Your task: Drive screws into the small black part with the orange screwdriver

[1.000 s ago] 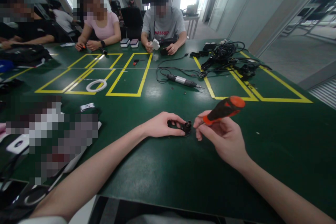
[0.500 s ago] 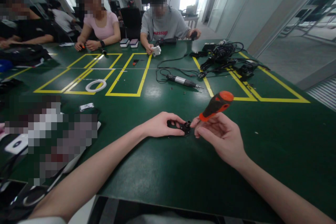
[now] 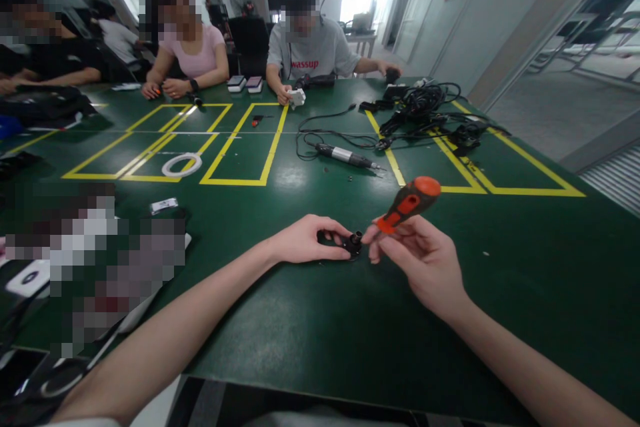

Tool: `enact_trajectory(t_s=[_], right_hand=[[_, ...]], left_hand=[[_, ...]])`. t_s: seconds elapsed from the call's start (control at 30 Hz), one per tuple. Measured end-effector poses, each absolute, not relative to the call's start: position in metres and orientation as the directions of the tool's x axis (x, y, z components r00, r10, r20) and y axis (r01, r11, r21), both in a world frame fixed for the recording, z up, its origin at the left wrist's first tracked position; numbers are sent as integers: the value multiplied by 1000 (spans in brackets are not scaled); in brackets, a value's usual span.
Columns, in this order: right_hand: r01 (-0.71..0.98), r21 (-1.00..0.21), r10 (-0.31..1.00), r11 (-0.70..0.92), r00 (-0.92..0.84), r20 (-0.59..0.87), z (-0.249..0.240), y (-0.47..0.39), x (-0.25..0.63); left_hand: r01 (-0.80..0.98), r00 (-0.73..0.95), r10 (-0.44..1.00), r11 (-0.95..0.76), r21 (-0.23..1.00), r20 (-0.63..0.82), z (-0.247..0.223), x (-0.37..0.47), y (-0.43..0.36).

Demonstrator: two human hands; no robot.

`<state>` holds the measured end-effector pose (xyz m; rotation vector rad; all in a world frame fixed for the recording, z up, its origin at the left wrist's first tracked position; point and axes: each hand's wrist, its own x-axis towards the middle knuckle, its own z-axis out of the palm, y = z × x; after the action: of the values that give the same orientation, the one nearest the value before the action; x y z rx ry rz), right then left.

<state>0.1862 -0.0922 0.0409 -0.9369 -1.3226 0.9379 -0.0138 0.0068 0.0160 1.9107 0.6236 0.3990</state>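
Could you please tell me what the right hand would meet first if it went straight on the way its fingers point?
Most likely the small black part held by the left hand, just ahead of the right hand; the exact gap is unclear.

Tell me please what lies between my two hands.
The head view shows a small black part between your left hand, holding it, and your right hand, holding a screwdriver.

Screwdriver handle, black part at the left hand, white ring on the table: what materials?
Screwdriver handle: likely plastic, orange with dark sections that may be rubber; the two-tone look suggests moulding.
Black part: somewhat shiny, metal or plastic; the glint near its top fits either.
White ring: smooth and pale, perhaps plastic or wound tape; too little detail to settle.
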Motion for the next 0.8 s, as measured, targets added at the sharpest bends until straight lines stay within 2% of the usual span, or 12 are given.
enact_trajectory(t_s=[0.17, 0.3, 0.5, 0.7, 0.8], right_hand=[[81, -931, 932, 355, 48, 359, 40, -93, 188], [48, -923, 923, 381, 32, 383, 43, -92, 188], [-37, -941, 941, 336, 59, 334, 43, -91, 186], [84, -948, 946, 307, 77, 313, 43, -91, 189], [79, -943, 943, 324, 48, 328, 44, -90, 189]], left_hand=[[252, 811, 585, -333, 909, -11, 16, -14, 7], [244, 807, 591, -330, 912, -2, 16, -14, 7], [256, 808, 588, -333, 907, -12, 16, -14, 7], [267, 806, 591, -337, 903, -18, 18, -14, 7], [253, 814, 581, -342, 905, -7, 17, -14, 7]])
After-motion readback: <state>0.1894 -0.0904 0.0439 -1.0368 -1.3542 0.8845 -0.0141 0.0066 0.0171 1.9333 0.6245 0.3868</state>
